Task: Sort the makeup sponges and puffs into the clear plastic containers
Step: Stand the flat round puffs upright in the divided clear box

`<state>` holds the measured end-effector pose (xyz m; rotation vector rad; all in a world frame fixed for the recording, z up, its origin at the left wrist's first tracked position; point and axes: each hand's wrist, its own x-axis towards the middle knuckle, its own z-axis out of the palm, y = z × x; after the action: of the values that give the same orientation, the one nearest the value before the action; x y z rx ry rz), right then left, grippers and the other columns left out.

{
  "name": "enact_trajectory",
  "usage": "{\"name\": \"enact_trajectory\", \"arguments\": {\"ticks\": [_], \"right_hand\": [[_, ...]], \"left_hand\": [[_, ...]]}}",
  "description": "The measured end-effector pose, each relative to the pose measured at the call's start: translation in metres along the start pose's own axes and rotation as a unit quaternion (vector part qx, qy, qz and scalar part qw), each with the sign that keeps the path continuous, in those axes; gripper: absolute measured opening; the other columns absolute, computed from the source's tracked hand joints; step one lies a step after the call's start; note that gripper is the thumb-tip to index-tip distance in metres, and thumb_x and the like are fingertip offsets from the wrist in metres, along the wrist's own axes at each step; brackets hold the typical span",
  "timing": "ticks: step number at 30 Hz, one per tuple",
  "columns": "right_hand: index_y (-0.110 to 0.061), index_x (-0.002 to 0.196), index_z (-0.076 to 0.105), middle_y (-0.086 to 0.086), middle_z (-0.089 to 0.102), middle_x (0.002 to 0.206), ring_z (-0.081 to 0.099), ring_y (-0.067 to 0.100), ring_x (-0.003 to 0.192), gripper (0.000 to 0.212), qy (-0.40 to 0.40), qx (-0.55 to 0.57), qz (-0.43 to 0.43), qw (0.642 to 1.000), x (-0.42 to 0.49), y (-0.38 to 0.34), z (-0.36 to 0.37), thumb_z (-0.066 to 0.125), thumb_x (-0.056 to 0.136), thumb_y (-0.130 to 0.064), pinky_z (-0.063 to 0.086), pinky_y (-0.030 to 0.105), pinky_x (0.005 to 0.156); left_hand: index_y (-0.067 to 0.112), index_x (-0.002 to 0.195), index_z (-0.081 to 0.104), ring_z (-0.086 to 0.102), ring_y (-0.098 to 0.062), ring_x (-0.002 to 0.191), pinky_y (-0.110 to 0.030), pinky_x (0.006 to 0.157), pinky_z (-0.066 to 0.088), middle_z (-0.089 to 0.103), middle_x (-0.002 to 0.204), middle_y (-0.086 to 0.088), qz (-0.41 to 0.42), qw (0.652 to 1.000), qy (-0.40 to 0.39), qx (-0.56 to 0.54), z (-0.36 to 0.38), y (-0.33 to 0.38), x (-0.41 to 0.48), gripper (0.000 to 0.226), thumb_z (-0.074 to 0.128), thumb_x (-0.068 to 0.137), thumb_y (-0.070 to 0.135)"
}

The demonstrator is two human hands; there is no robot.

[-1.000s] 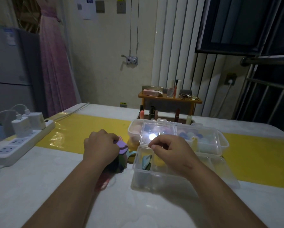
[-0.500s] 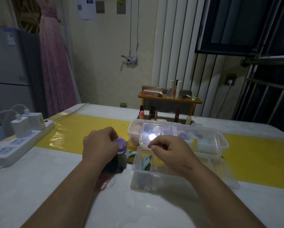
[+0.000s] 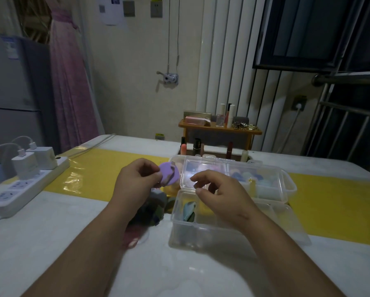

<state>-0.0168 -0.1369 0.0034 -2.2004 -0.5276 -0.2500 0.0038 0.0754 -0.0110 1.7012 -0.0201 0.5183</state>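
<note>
My left hand (image 3: 134, 183) pinches a round purple puff (image 3: 169, 173) and holds it up just left of the containers. Below that hand lies a dark heap of puffs and sponges (image 3: 151, 211) on the white table. My right hand (image 3: 220, 196) hovers over the near clear container (image 3: 233, 230), fingers loosely curled and holding nothing. A teal sponge (image 3: 189, 209) stands in that container's left end. Behind it, a second clear container (image 3: 287, 185) with its lid down holds blue, pale and pink sponges.
A white power strip (image 3: 23, 187) with two chargers lies at the table's left edge. A yellow runner (image 3: 98, 168) crosses the table. Lipsticks (image 3: 198, 145) and a small wooden shelf (image 3: 220, 130) with cosmetics stand behind the containers.
My left hand has lifted the purple puff off the heap and turned it up toward the containers. My right hand's fingers have loosened a little above the near container.
</note>
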Motion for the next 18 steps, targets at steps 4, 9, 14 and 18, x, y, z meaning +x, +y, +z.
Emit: {"name": "enact_trajectory", "arguments": {"ticks": [4, 9, 14, 18], "right_hand": [[-0.044, 0.120, 0.058, -0.028, 0.057, 0.107, 0.058, 0.004, 0.086, 0.031, -0.005, 0.007, 0.001, 1.000, 0.000, 0.001, 0.000, 0.058, 0.096, -0.025, 0.053, 0.022, 0.076], [-0.048, 0.119, 0.057, -0.027, 0.059, 0.111, 0.059, 0.002, 0.088, 0.032, -0.013, 0.007, 0.001, 1.000, 0.000, 0.001, 0.000, 0.058, 0.097, -0.025, 0.053, 0.024, 0.078], [-0.046, 0.109, 0.064, -0.028, 0.062, 0.104, 0.056, 0.001, 0.085, 0.027, -0.013, 0.011, -0.010, 1.000, 0.001, 0.001, 0.002, 0.057, 0.096, -0.023, 0.051, 0.020, 0.072], [-0.042, 0.101, 0.067, -0.024, 0.065, 0.095, 0.054, 0.002, 0.079, 0.023, 0.026, 0.023, -0.034, 0.999, 0.001, 0.000, 0.000, 0.059, 0.095, -0.021, 0.044, 0.013, 0.063]], "left_hand": [[0.008, 0.079, 0.067, 0.067, -0.019, 0.068, -0.026, 0.064, 0.054, 0.069, 0.074, -0.009, -0.001, 0.998, -0.039, -0.046, 0.005, 0.001, -0.002, 0.016, 0.067, 0.085, -0.007], [0.007, 0.080, 0.067, 0.069, -0.021, 0.068, -0.027, 0.063, 0.056, 0.070, 0.074, -0.010, -0.007, 0.995, -0.068, -0.075, 0.011, 0.003, -0.005, 0.016, 0.065, 0.085, -0.009], [0.015, 0.077, 0.069, 0.069, -0.028, 0.074, -0.042, 0.073, 0.057, 0.071, 0.074, -0.009, -0.003, 0.992, -0.104, -0.074, 0.011, 0.001, -0.006, 0.022, 0.068, 0.085, -0.006], [0.012, 0.082, 0.068, 0.065, -0.019, 0.073, -0.029, 0.059, 0.048, 0.070, 0.079, -0.003, 0.006, 0.991, -0.105, -0.077, 0.010, 0.004, -0.005, 0.006, 0.072, 0.083, 0.007]]}}
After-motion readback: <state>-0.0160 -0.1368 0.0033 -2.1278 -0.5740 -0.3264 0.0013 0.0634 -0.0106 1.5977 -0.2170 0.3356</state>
